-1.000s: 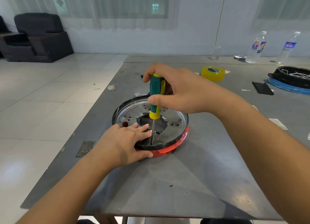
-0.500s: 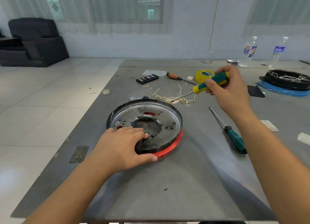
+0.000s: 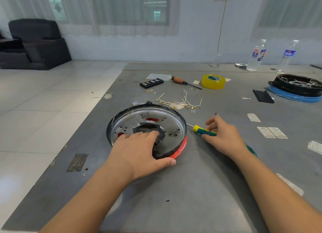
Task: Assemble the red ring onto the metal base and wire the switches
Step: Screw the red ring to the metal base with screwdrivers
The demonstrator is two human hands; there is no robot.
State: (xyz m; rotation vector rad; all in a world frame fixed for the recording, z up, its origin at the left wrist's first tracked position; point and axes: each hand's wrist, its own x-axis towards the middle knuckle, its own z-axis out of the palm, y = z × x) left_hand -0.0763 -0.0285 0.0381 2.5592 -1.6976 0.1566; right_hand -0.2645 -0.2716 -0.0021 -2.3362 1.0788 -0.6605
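The round metal base [image 3: 171,127], with a black rim and a torn centre hole, sits on the red ring [image 3: 181,148], which shows at its front right edge. My left hand [image 3: 139,149] rests on the base, fingers over the centre hole and thumb along the front rim. Just right of the base, my right hand [image 3: 224,137] lies low on the table and holds the green and yellow screwdriver [image 3: 203,130] by its handle, shaft pointing at the rim. Short white wires with gold terminals [image 3: 181,102] lie loose behind the base.
A second dark green screwdriver [image 3: 251,148] lies under my right wrist. At the back are an orange-handled screwdriver [image 3: 181,81], a yellow tape roll [image 3: 213,82] and a black bit case [image 3: 151,82]. A black and blue assembly [image 3: 296,91] and two bottles [image 3: 256,55] stand far right.
My right hand lifted the screwdriver off the base, swung it right, then lowered it to the table beside the base. My left hand stayed on the base.
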